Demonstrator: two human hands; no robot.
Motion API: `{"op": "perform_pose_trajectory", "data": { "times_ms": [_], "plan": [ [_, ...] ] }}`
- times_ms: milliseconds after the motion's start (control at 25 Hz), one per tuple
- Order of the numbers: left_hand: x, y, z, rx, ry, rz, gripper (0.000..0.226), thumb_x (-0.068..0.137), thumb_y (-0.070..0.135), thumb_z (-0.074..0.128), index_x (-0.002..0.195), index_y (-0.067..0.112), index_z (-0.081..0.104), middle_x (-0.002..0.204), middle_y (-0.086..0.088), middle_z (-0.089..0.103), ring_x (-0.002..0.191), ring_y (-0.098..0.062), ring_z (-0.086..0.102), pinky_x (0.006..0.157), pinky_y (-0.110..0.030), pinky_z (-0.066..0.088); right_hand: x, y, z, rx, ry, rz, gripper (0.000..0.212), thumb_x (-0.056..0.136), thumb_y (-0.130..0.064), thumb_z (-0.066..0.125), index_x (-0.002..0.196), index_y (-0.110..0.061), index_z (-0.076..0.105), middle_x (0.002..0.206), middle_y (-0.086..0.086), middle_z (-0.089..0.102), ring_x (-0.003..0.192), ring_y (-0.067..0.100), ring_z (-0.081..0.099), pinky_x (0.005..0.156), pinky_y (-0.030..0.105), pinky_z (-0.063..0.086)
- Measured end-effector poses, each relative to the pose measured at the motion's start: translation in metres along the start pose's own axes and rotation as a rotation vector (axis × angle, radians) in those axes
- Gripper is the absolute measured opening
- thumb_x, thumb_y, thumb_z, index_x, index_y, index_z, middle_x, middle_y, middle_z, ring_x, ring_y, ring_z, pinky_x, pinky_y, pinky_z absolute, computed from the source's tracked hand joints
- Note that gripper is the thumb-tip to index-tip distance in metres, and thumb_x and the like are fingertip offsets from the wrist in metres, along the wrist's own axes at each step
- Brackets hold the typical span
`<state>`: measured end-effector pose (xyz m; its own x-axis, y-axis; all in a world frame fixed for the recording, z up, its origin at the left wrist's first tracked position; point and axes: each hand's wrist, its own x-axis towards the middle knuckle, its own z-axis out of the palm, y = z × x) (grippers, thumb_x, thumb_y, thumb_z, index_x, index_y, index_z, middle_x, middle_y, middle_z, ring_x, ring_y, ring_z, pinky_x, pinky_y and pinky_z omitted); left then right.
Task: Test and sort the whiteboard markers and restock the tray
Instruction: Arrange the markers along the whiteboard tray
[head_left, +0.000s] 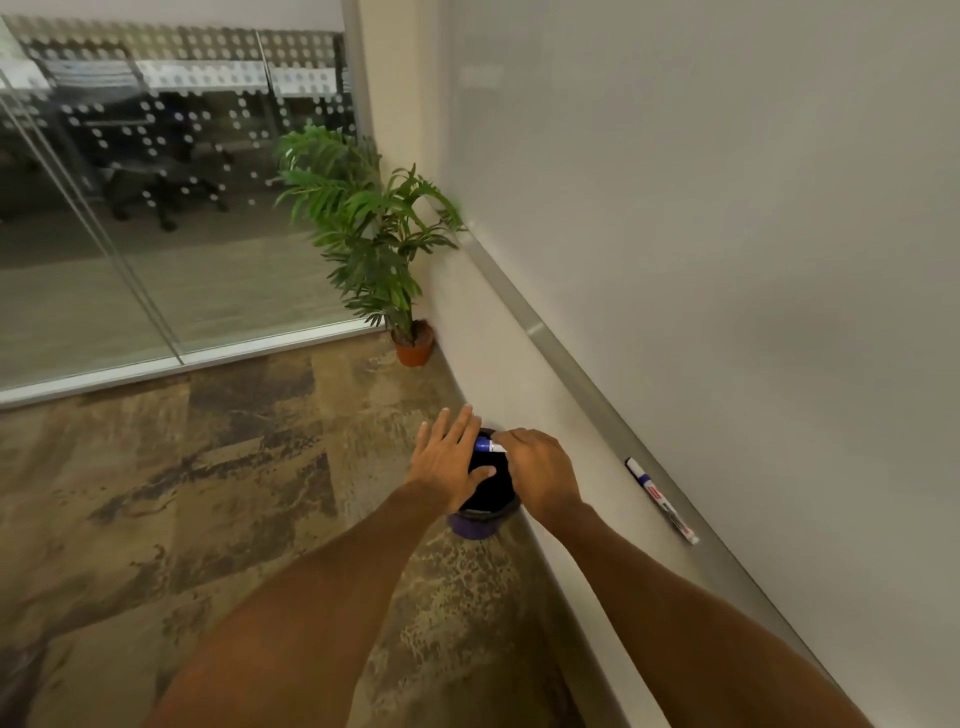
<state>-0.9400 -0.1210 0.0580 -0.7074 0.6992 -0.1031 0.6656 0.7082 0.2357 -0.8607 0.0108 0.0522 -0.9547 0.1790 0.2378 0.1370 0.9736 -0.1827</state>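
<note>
Both hands are meeting over a small bin (475, 526) beneath the whiteboard (727, 208).
A potted palm (374, 234) is standing in the far corner. The purple, black-lined bin is sitting on the floor by the wall. The left hand (449, 460) is spreading flat over its opening; the right hand (540, 467) is gripping a blue-capped marker (487, 445) just above it. A second marker (661, 500) is lying on the whiteboard's tray (571, 371), well apart.
</note>
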Motion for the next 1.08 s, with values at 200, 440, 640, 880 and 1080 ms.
{"op": "perform_pose_trajectory", "data": {
  "times_ms": [200,440,640,880,1080],
  "plan": [
    [0.052,-0.047,0.012,-0.014,-0.055,-0.024,0.073,0.097,0.051,0.040,0.153,0.019,0.006,0.160,0.001,-0.008,0.147,-0.024,-0.008,0.118,-0.045,-0.002,0.055,0.002,0.049,0.008,-0.035,0.036,0.039,0.072,-0.031,0.077,0.107,-0.018,0.067,0.101,0.002,0.071,0.088,0.022,0.067,0.084,0.033,0.051],
    [0.131,-0.106,0.033,-0.028,-0.111,0.009,0.073,0.097,0.051,0.041,0.153,0.017,0.008,0.161,-0.001,-0.002,0.147,-0.025,-0.003,0.117,-0.045,0.001,0.126,0.003,0.105,0.052,-0.108,0.120,0.036,0.089,-0.024,0.060,0.124,-0.016,0.059,0.124,0.007,0.062,0.113,0.027,0.056,0.101,0.038,0.039],
    [0.188,-0.139,0.078,-0.021,-0.197,0.016,0.076,0.096,0.050,0.043,0.153,0.015,0.006,0.160,-0.002,-0.001,0.147,-0.026,0.001,0.119,-0.046,0.008,0.164,0.022,0.165,0.069,-0.174,0.231,0.038,0.092,-0.026,0.055,0.130,-0.021,0.055,0.131,0.001,0.058,0.119,0.022,0.052,0.104,0.035,0.037],
    [0.248,-0.163,0.160,-0.028,-0.291,-0.011,0.077,0.096,0.047,0.046,0.153,0.014,0.006,0.160,-0.003,-0.001,0.147,-0.027,0.000,0.119,-0.045,0.008,0.188,0.071,0.258,0.092,-0.306,0.285,0.041,0.088,-0.017,0.059,0.129,-0.016,0.055,0.128,0.005,0.059,0.117,0.024,0.053,0.101,0.034,0.040],
    [0.288,-0.182,0.243,-0.042,-0.365,-0.087,0.077,0.096,0.044,0.048,0.153,0.014,0.006,0.161,-0.003,-0.001,0.147,-0.026,0.000,0.119,-0.045,0.008,0.192,0.110,0.347,0.144,-0.353,0.291,0.035,0.088,-0.011,0.056,0.123,-0.013,0.059,0.115,0.009,0.064,0.105,0.027,0.058,0.090,0.037,0.046]
  ]
}}
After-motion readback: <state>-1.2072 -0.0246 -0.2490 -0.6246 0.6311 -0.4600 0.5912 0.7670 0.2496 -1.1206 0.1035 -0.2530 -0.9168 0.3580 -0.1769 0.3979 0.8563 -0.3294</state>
